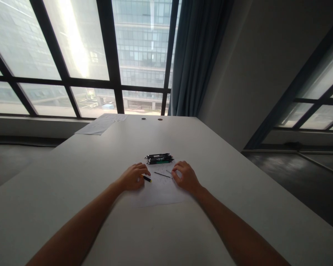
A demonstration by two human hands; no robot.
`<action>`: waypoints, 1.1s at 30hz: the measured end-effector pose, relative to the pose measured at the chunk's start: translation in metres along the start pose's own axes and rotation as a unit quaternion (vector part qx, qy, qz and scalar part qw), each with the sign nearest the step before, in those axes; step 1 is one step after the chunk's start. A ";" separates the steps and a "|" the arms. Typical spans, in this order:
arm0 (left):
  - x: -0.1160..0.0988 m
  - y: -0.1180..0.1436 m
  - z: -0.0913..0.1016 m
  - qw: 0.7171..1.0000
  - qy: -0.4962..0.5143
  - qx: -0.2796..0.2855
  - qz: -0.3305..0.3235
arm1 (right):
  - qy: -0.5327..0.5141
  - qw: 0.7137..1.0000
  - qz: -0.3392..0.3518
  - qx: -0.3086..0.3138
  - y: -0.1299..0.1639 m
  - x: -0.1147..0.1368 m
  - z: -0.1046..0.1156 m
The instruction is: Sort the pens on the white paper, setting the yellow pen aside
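White paper, a single sheet with faint writing [155, 197], lies on the broad white desk [152, 136] beneath the work. The left hand [133, 176] rests at its left side with thumb and fingers closed on a short black tube with a yellow end [147, 178], which pokes out to the right, angled slightly toward the person. The right hand [185, 175] is curled at the opposite side, thumb and forefinger near each other. A thin pale sliver [168, 171] meets those fingertips, but whether they grip it I cannot tell; it is too small to identify.

Between the two hands, a slim dark rod, like a pen refill [162, 174], lies on the sheet, its right end just beside the right thumb. Beyond it, at the sheet's far edge, sits a bundle of black pens, one with a green section [159, 159], lying side by side and touched by neither hand.

The work looks to be partway along: tube, rod and sliver are separate pieces, none joined to another, while the bundled pens appear whole. How many pens there are is hard to count. Loose printed sheets [96, 125] lie at the desk's far left corner, well apart from the hands.
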State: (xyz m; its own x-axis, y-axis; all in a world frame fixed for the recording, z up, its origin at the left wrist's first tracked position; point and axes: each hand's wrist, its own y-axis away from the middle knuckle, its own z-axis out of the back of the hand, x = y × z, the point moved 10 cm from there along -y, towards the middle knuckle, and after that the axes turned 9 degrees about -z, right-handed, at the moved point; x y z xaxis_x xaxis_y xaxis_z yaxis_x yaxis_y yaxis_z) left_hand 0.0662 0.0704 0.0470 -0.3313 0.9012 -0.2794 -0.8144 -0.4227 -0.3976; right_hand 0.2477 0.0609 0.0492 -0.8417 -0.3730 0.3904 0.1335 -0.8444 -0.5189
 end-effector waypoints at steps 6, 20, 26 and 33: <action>0.004 0.002 -0.006 0.999 -0.017 0.029 0.011 | 0.039 0.997 -0.010 0.062 0.004 0.009 -0.015; 0.020 0.006 -0.008 0.998 0.021 -0.050 0.022 | 0.035 0.996 -0.007 0.086 0.005 0.008 -0.022; 0.030 0.010 0.004 0.990 0.021 -0.134 0.049 | 0.026 0.999 -0.030 0.023 0.000 -0.001 -0.011; 0.025 0.010 0.008 0.985 -0.002 -0.169 0.041 | -0.009 0.999 -0.037 0.007 0.000 -0.006 -0.010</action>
State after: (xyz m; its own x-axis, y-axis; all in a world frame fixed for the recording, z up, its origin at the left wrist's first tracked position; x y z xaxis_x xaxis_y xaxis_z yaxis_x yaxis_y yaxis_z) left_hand 0.0460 0.0894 0.0425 -0.3907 0.8633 -0.3195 -0.5808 -0.5005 -0.6420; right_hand 0.2475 0.0675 0.0391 -0.8402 -0.3155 0.4410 0.0782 -0.8753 -0.4772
